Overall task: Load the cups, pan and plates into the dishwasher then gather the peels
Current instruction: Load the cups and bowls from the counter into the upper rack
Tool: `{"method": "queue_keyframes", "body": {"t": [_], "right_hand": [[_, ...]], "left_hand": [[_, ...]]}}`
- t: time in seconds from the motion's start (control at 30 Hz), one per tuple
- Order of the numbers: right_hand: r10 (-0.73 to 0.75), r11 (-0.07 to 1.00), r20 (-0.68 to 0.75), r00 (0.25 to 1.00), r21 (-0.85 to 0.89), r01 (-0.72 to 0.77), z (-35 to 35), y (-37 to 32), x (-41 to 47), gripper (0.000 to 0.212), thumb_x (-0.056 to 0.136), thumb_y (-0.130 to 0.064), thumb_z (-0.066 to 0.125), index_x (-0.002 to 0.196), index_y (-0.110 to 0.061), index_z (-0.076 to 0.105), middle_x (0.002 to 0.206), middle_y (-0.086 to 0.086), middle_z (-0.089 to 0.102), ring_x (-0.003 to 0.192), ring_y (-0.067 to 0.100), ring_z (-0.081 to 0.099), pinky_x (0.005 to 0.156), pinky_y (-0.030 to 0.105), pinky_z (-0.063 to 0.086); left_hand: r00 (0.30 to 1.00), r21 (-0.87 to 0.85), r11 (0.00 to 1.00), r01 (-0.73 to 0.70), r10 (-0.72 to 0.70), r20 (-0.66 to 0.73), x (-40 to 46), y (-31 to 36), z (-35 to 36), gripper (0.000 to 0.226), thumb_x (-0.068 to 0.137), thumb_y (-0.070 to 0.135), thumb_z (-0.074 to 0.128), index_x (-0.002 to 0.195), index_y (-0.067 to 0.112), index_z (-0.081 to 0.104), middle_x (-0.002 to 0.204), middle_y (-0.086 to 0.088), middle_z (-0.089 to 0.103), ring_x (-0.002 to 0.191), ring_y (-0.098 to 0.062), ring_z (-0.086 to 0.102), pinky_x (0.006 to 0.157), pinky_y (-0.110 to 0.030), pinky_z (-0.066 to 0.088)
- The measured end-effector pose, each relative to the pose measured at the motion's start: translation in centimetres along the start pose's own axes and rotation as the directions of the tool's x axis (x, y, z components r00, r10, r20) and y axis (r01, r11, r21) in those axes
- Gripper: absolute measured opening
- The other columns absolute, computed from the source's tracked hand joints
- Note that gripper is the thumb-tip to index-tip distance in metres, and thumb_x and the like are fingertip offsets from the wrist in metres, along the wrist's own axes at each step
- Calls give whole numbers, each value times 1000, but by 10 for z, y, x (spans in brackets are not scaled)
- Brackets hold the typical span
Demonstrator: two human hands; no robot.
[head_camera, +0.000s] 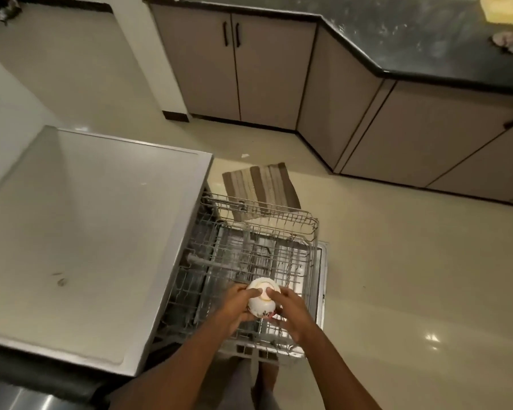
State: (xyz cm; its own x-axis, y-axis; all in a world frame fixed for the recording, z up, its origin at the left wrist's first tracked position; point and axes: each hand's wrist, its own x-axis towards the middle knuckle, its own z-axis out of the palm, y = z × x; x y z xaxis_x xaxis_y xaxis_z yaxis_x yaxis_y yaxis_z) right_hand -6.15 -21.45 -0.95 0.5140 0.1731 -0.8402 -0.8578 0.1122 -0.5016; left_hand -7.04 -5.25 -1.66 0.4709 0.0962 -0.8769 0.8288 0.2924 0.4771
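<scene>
A white cup (pixel 261 300) with a small flower print is turned bottom up over the pulled-out wire rack (pixel 279 258) of the dishwasher (pixel 148 261). My left hand (pixel 234 306) grips its left side with the thumb near the base ring. My right hand (pixel 290 312) holds its right side, fingers curled around it and the thumb on the base. Both forearms reach in from the bottom edge. Apart from the cup, the rack shows only bare tines. No pan, plates or peels are in view.
The dishwasher's white top (pixel 80 232) fills the left. A striped floor mat (pixel 261 187) lies beyond the rack. Grey cabinets (pixel 249 69) under a dark counter (pixel 427 39) run along the back and right, with a yellow object (pixel 504 8) and a cloth (pixel 511 41) on it.
</scene>
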Motion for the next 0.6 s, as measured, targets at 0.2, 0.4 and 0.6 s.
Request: {"method": "queue_keyframes", "body": {"t": [0.2, 0.4, 0.6], "right_hand": [[10, 999, -45, 999, 34, -8, -15, -5, 79, 57, 78, -27, 88, 123, -6, 62, 111, 15, 76, 104, 34, 74, 94, 58, 58], [-91, 991, -113, 989, 87, 101, -19, -27, 160, 51, 79, -18, 88, 124, -18, 64, 116, 17, 74, 103, 32, 74, 78, 39, 62], [-184, 982, -221, 958, -6, 187, -31, -44, 234, 50, 80, -34, 88, 124, -25, 66, 111, 9, 76, 99, 25, 75, 88, 46, 62]], "left_hand": [[998, 65, 998, 0, 4, -56, 85, 13, 8, 41, 75, 8, 82, 112, 11, 64, 113, -15, 69, 98, -36, 70, 73, -57, 61], [997, 140, 988, -67, 70, -19, 172, 39, 15, 48, 73, 6, 85, 118, 13, 68, 115, -10, 72, 97, -30, 73, 78, -51, 62], [979, 241, 954, -176, 196, -60, 231, 68, 41, 46, 77, 18, 86, 118, 9, 68, 110, -5, 73, 98, -23, 71, 88, -44, 60]]}}
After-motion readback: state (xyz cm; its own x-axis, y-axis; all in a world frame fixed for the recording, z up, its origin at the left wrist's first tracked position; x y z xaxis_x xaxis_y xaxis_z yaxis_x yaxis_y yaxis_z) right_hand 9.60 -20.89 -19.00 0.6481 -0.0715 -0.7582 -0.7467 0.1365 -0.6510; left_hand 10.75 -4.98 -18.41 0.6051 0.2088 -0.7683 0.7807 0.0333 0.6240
